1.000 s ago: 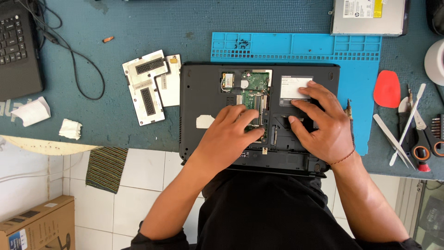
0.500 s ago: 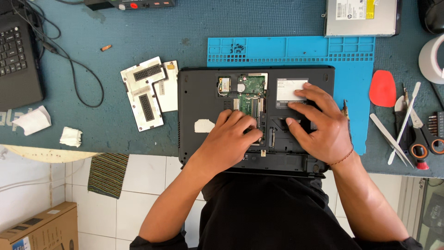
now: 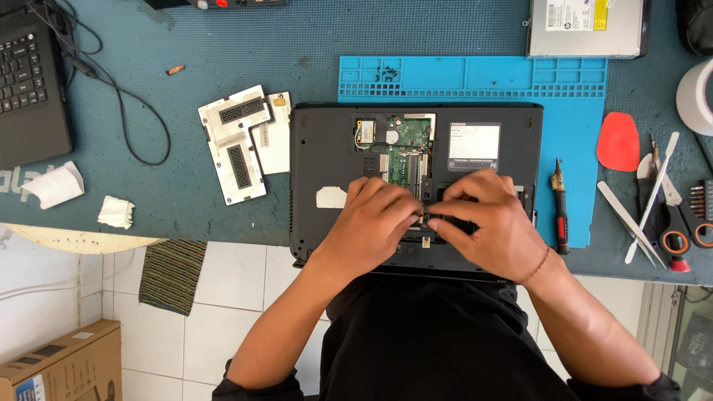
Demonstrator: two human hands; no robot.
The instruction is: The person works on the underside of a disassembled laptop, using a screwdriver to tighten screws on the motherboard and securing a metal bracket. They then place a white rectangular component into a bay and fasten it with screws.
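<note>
- A dark grey laptop (image 3: 319, 148) lies upside down on a blue-green surface (image 3: 223, 37), at its near edge, partly on a bright blue work mat (image 3: 475, 78).
- An opened bay in the laptop's base shows a green circuit board (image 3: 408, 134).
- The left hand (image 3: 371, 223) rests on the laptop's base, fingers curled down just below the board.
- The right hand (image 3: 490, 226) rests beside it; the fingertips of both hands meet at a small dark part in the bay.
- Whether either grip is closed on that part I cannot tell; the fingers hide it.
- Two pale cover panels (image 3: 241, 141) lie just left of the laptop.
- A small screwdriver (image 3: 561, 208) lies on the mat, just right of the laptop.
- Tweezers, scissors and a red pick (image 3: 618, 141) lie further right.
- A silver optical drive (image 3: 583, 26) sits at the far edge.
</note>
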